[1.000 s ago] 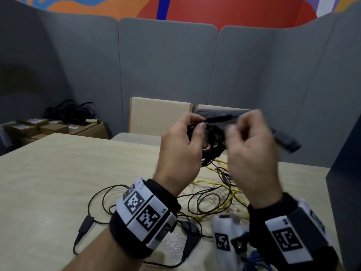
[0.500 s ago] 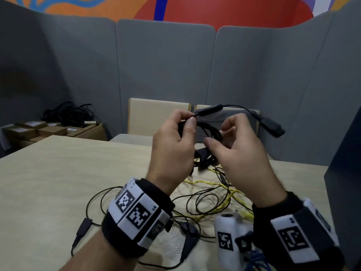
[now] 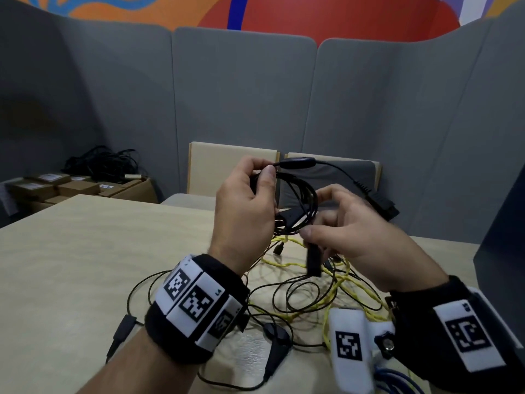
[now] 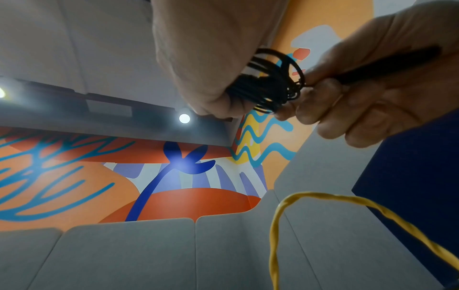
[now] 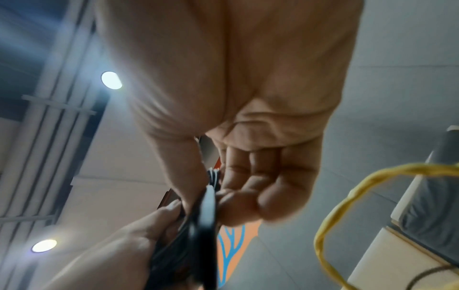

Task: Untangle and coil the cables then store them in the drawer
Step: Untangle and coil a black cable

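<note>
Nearest in the head view, loose black and yellow cables sprawl on the table. Above them the left hand grips the coiled black cable, while the right hand pinches its hanging connector. Only the left wrist view shows the bundled loops pressed between both hands' fingers.

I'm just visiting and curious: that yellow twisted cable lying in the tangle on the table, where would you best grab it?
Probably at the yellow cable's far loop, coming down from above. There it arches clear on the table; nearer the person, thin black cables cross it. Both the left hand and right hand are busy holding the black coil.
</note>
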### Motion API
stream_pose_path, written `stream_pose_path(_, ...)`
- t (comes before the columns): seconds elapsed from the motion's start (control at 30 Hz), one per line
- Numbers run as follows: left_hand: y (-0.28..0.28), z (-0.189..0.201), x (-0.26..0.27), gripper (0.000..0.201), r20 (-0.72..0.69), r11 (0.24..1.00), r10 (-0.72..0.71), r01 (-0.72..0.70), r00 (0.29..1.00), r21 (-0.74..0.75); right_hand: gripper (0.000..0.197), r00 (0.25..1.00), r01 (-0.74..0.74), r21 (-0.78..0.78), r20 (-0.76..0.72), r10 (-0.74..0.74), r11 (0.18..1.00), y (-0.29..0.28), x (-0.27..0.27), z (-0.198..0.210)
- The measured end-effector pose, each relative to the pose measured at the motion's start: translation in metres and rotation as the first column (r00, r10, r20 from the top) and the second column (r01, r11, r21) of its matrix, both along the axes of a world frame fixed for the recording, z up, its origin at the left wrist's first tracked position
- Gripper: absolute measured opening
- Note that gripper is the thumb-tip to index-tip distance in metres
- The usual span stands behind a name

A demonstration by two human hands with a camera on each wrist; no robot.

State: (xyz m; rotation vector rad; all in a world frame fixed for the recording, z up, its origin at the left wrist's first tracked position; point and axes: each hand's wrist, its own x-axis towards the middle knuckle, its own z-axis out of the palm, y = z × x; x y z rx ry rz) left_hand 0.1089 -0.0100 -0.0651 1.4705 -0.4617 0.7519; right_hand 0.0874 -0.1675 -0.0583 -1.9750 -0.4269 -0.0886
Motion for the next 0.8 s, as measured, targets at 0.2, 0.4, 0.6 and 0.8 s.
stream_pose_path(0.2, 0.000, 0.000, -0.002, 0.019, -0.030, 0.999, -0.034, 0.035, 0.999, 0.003, 0.014, 0.827, 0.397, -0.135, 0.482, -0.290, 0.908, -0.012, -0.009, 0.011)
stream_pose_path(0.4, -0.002, 0.004, -0.005, 0.016, -0.081, 0.975, -0.219, 0.215, 0.972, -0.054, 0.019, 0.891, 0.235, 0.410, 0.271, -0.364, 0.881, 0.000, -0.002, 0.009)
stream_pose_path(0.6, 0.000, 0.007, -0.009, 0.014, -0.081, 0.950, -0.313, 0.311, 0.946, -0.042, 0.016, 0.994, 0.071, 0.731, 0.007, -0.112, 0.679, 0.008, -0.003, 0.011)
stream_pose_path(0.8, -0.003, 0.005, -0.010, 0.012, -0.127, 0.938, -0.348, 0.345, 0.929, -0.043, 0.033, 0.951, 0.069, 0.863, -0.209, 0.229, 0.500, 0.020, -0.007, 0.011)
